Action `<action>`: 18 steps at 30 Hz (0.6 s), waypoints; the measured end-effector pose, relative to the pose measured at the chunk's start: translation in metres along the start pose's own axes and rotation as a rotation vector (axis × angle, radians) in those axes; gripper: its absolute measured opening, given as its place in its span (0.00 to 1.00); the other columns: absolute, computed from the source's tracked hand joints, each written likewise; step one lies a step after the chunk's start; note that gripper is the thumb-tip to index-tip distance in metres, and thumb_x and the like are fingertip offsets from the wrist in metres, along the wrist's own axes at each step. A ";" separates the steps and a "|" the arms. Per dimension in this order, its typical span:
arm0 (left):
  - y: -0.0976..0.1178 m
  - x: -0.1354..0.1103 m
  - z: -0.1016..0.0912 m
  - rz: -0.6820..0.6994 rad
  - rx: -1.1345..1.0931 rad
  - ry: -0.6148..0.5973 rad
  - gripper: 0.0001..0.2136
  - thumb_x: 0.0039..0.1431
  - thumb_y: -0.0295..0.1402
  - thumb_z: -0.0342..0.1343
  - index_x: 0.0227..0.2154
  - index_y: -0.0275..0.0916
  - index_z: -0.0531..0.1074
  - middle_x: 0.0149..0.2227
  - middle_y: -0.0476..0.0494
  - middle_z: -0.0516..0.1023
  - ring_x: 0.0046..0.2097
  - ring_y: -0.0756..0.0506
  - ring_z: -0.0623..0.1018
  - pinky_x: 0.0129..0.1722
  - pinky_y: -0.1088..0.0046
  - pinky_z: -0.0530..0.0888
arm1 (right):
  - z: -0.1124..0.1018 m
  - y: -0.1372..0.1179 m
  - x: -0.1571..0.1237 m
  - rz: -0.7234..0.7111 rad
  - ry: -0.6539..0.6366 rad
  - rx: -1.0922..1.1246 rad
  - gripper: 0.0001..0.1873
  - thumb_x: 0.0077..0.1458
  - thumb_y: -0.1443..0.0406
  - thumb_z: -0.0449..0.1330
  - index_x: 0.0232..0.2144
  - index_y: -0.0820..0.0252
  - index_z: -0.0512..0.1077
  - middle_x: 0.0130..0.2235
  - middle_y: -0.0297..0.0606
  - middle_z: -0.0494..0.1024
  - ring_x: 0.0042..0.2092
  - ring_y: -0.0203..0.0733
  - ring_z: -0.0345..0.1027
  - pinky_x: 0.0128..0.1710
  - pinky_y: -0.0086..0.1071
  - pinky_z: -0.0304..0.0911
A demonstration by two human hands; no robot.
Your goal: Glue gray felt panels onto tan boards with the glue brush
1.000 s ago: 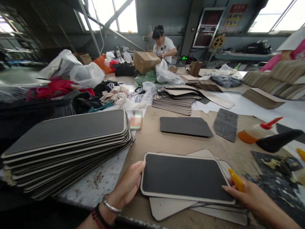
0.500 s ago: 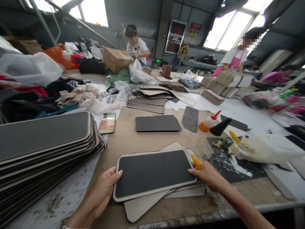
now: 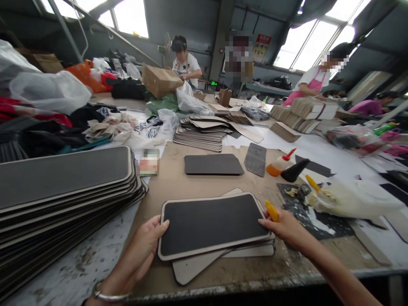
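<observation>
Left of the black panel (image 3: 213, 225), a stack of similar panels (image 3: 60, 176) lies on the desk (image 3: 102, 250). At the black panel's left edge, the left hand (image 3: 145, 240) pinches it, thumb on top. The black panel is over some pale boards (image 3: 194, 267) that poke out from under its near side. Behind it lies a dark board (image 3: 213, 164). At its right edge, the right hand (image 3: 285, 224) pinches it too, a yellow handle (image 3: 272, 211) tucked between the fingers. Beyond its right end are a red-tipped bottle (image 3: 279, 165) and a plastic bag (image 3: 360, 197).
</observation>
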State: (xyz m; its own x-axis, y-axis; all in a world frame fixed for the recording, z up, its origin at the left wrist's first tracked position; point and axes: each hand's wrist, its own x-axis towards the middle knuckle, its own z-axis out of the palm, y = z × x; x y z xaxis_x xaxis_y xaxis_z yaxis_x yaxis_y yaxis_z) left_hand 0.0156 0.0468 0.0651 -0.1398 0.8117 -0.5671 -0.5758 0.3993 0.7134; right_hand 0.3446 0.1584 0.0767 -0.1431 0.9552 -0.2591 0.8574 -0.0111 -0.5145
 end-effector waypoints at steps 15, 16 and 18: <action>-0.010 0.011 -0.017 -0.025 -0.001 -0.059 0.14 0.41 0.29 0.65 0.34 0.32 0.72 0.29 0.42 0.80 0.30 0.44 0.79 0.32 0.70 0.74 | 0.023 0.008 0.003 0.051 -0.085 -0.047 0.08 0.41 0.61 0.56 0.21 0.58 0.61 0.22 0.31 0.68 0.26 0.37 0.63 0.25 0.27 0.57; -0.010 0.010 -0.016 -0.020 -0.008 -0.060 0.13 0.41 0.28 0.64 0.33 0.32 0.73 0.29 0.41 0.80 0.30 0.44 0.79 0.33 0.70 0.74 | 0.024 0.010 0.004 0.053 -0.080 -0.045 0.08 0.41 0.60 0.56 0.21 0.57 0.61 0.21 0.31 0.68 0.25 0.37 0.62 0.25 0.27 0.57; -0.010 0.009 -0.014 -0.001 -0.023 -0.060 0.11 0.42 0.28 0.63 0.32 0.32 0.73 0.29 0.41 0.80 0.31 0.44 0.79 0.35 0.70 0.74 | 0.026 0.015 0.006 0.044 -0.070 -0.032 0.10 0.41 0.58 0.56 0.20 0.57 0.61 0.20 0.32 0.68 0.25 0.38 0.62 0.25 0.28 0.57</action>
State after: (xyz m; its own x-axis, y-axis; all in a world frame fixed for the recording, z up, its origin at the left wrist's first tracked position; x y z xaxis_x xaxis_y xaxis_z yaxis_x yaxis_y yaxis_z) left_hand 0.0091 0.0442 0.0469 -0.0910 0.8359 -0.5413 -0.5941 0.3907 0.7031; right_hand 0.3443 0.1558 0.0462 -0.1377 0.9310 -0.3380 0.8787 -0.0427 -0.4754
